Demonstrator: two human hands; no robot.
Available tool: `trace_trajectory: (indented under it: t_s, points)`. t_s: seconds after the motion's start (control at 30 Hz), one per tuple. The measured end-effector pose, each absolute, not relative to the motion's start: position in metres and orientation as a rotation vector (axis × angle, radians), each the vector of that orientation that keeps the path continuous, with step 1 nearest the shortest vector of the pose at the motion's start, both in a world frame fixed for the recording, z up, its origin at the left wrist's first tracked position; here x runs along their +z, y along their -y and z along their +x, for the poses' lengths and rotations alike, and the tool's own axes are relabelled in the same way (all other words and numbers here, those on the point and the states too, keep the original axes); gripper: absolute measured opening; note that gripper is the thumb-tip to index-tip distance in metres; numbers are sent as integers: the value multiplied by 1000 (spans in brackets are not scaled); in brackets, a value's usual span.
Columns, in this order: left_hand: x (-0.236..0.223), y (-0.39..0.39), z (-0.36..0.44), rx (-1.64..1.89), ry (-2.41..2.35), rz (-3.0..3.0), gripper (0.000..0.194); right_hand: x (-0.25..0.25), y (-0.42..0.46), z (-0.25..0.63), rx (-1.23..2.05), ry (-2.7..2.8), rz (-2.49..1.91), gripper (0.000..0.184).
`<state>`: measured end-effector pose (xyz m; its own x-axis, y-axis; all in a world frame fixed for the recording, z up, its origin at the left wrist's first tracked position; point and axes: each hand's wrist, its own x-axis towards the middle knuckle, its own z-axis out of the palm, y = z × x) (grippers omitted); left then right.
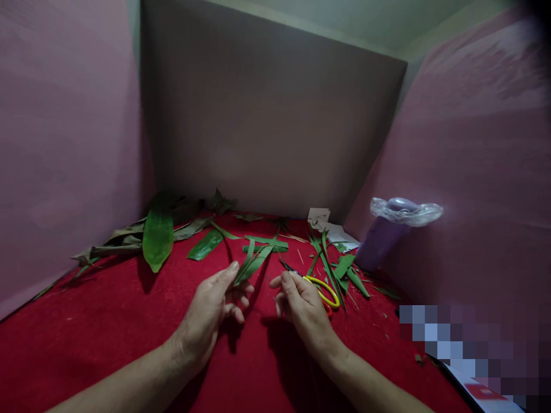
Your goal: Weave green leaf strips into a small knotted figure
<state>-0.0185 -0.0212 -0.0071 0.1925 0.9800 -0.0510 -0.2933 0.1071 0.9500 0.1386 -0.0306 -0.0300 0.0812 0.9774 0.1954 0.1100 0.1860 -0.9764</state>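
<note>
My left hand [215, 304] pinches a folded green leaf strip [253, 264] between thumb and forefinger, above the red cloth. The strip's narrow ends point up and away from me. To the right, my right hand [299, 301] has its thumb and forefinger closed together; anything between them is too small to make out. Just behind that hand are scissors [327, 289] with yellow and red handles, partly hidden by it. Flat cut leaf pieces [282, 246] lie beyond both hands. A glossy leaf piece [205, 245] rests farther left.
Red cloth [129, 344] covers the surface between pink walls. A large leaf [158, 238] and dried leaves [118, 244] are at the left. Leaf scraps [344, 267], white paper [342, 235] and a purple container [381, 241] with clear plastic over its top stand or lie right.
</note>
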Motion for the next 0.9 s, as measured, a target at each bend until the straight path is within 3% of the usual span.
trace_trajectory:
  t_s: [0.17, 0.3, 0.43, 0.73, 0.9]
  points:
    - [-8, 16, -22, 1463, -1095, 1310, 35, -30, 31, 141, 895, 1329, -1218, 40]
    - [-6, 16, -27, 1751, -1214, 2121, 40, -30, 29, 140, 918, 1307, -1197, 41]
    - [2, 14, -34, 1731, -1429, 2763, 44, -26, 32, 138, 934, 1303, -1187, 41]
    - [16, 0, -56, 1800, -1513, 3136, 26, -15, 41, 132, 1183, 1377, -1025, 42]
    - [17, 0, -64, 1742, -1573, 3052, 27, -1, 33, 148, 1293, 1356, -1036, 37]
